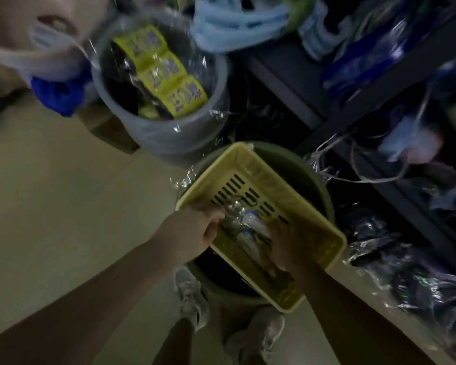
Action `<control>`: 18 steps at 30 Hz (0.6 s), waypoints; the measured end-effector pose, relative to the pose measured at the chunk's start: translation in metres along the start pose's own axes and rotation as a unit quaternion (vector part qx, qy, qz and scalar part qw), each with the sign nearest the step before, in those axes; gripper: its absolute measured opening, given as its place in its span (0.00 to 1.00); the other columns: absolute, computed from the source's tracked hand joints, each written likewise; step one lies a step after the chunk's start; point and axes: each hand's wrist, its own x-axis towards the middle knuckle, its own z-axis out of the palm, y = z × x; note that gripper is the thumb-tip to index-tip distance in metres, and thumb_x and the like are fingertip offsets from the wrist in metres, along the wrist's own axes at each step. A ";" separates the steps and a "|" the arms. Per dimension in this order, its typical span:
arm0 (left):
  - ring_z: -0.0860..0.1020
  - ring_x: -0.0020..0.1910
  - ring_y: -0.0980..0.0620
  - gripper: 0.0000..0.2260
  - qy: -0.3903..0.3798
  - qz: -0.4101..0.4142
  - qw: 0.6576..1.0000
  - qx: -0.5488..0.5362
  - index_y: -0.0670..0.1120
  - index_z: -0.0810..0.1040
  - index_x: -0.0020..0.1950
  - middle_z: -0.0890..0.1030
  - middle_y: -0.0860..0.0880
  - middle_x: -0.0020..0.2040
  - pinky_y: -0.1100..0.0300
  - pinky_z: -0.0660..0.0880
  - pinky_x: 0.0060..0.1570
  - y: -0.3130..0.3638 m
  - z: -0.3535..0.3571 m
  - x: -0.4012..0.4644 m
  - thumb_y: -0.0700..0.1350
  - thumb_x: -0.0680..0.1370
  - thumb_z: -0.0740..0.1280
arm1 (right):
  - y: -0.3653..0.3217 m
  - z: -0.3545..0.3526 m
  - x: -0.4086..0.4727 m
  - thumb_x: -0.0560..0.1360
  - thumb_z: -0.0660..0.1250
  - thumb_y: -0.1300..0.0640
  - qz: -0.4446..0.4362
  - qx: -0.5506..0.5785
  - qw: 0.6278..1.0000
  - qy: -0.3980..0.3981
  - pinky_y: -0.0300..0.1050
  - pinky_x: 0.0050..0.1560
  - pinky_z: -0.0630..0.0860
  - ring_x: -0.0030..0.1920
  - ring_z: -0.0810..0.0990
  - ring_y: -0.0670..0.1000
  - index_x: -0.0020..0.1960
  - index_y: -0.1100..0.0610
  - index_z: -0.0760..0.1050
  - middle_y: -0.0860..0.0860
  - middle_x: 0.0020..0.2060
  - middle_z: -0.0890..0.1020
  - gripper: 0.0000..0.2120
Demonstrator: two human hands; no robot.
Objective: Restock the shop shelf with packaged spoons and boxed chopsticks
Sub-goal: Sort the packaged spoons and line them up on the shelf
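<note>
Two bare hands reach down from the bottom of the view into a yellow plastic basket (pixel 313 227) that sits tilted across the mouth of a green bucket (pixel 308 175), just above the person's grey shoes (pixel 192 293) on the pale floor.

Between the hands lies a bundle of clear-wrapped packets (pixel 244 225), probably the packaged spoons, though blur hides the contents. Its long axis runs from near the wearer toward the basket's slotted floor, roughly in line with the basket's long side.

The left hand (pixel 195 227) is at the bundle's left edge by the basket rim, fingers curled onto the shiny wrap and seemingly pinching it. The right hand (pixel 287 243) lies over the bundle's right side with fingers bent downward; whether it truly grips or only presses cannot be told. Both hands are touching the bundle, one on each flank, so a lift would likely go straight up with the long axis kept between the palms.

Farther off stands a grey bucket (pixel 169 138) lined with clear film and holding yellow packets (pixel 163 72). To the right, a dark shelf frame (pixel 374 101) crowded with wrapped goods rises well apart from the hands.
</note>
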 end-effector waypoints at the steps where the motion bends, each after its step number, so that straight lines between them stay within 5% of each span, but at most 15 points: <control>1: 0.79 0.52 0.48 0.16 -0.003 0.000 1.000 0.003 0.49 0.73 0.63 0.78 0.47 0.58 0.58 0.75 0.52 -0.003 0.008 0.010 0.48 0.77 0.56 | 0.002 0.009 0.014 0.73 0.58 0.37 -0.002 -0.012 1.000 -0.001 0.56 0.69 0.64 0.70 0.64 0.58 0.72 0.54 0.58 0.56 0.71 0.64 0.34; 4: 0.76 0.56 0.50 0.16 -0.020 0.024 0.999 -0.003 0.48 0.71 0.66 0.76 0.48 0.62 0.62 0.70 0.52 -0.002 0.028 0.038 0.42 0.78 0.59 | 0.002 0.028 0.038 0.66 0.68 0.37 0.012 0.032 0.999 -0.038 0.54 0.64 0.69 0.67 0.67 0.57 0.71 0.56 0.58 0.57 0.69 0.65 0.42; 7: 0.75 0.58 0.49 0.17 -0.062 0.044 0.995 0.063 0.49 0.67 0.69 0.72 0.47 0.66 0.61 0.70 0.51 -0.001 0.048 0.067 0.44 0.79 0.58 | 0.002 0.045 0.042 0.67 0.74 0.50 0.053 0.234 0.968 -0.074 0.49 0.54 0.74 0.62 0.73 0.57 0.70 0.59 0.58 0.57 0.65 0.71 0.39; 9: 0.74 0.60 0.47 0.20 -0.104 0.047 0.986 0.121 0.50 0.62 0.71 0.67 0.46 0.70 0.59 0.71 0.49 -0.002 0.064 0.090 0.43 0.79 0.57 | 0.005 0.050 0.039 0.69 0.74 0.55 0.050 0.281 0.955 -0.077 0.51 0.58 0.74 0.63 0.73 0.58 0.70 0.60 0.57 0.57 0.66 0.71 0.37; 12: 0.67 0.69 0.45 0.25 -0.159 0.075 0.967 0.187 0.49 0.57 0.74 0.61 0.45 0.74 0.55 0.70 0.58 -0.005 0.082 0.121 0.39 0.78 0.58 | 0.006 0.045 0.040 0.72 0.70 0.56 0.005 0.222 0.965 -0.139 0.52 0.65 0.70 0.67 0.70 0.57 0.68 0.60 0.64 0.56 0.66 0.71 0.29; 15: 0.51 0.76 0.45 0.29 -0.188 0.112 0.941 0.258 0.48 0.52 0.75 0.50 0.47 0.78 0.53 0.58 0.71 -0.006 0.091 0.145 0.39 0.77 0.61 | 0.003 0.032 0.039 0.73 0.69 0.56 -0.004 0.146 0.977 -0.155 0.44 0.41 0.76 0.49 0.81 0.55 0.47 0.58 0.73 0.55 0.45 0.79 0.08; 18: 0.44 0.76 0.46 0.32 -0.186 0.164 0.904 0.349 0.50 0.48 0.75 0.46 0.47 0.78 0.53 0.47 0.74 -0.014 0.102 0.161 0.42 0.77 0.63 | -0.001 0.004 0.027 0.74 0.65 0.58 0.008 0.048 0.992 -0.121 0.42 0.35 0.75 0.40 0.80 0.52 0.50 0.58 0.74 0.54 0.42 0.80 0.06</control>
